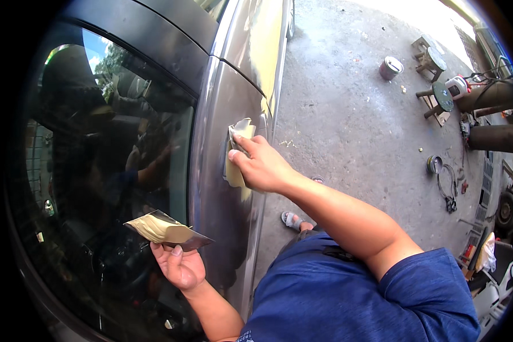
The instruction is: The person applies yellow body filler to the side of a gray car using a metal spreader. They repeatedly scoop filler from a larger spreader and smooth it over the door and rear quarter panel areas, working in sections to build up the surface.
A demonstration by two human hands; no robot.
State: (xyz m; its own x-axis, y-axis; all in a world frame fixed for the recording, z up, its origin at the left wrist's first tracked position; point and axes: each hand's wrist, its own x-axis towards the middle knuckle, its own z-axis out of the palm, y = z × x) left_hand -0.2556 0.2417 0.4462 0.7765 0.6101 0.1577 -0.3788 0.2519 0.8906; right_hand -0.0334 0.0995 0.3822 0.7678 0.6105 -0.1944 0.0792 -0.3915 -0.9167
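Observation:
In my left hand (pixel 181 267) is a thin metal plate (pixel 196 240), held from below in front of the car's dark window (pixel 114 171). A thick mound of yellowish body filler (pixel 159 228) lies on it. My right hand (pixel 262 164) pinches a putty spreader (pixel 242 124) smeared with filler and presses it to the grey car door (pixel 216 171), just below the window line. Fingers partly hide the spreader, so its full shape does not show. Filler also coats the door around it, and a larger yellow patch (pixel 266 48) covers the panel farther ahead.
Concrete floor (pixel 336 125) runs along the right of the car. On it stand a paint can (pixel 391 68), small stools (pixel 431 61) and a round black item with a cable (pixel 434 165). Cylinders (pixel 496 139), a wheel (pixel 506 209) and clutter line the far right.

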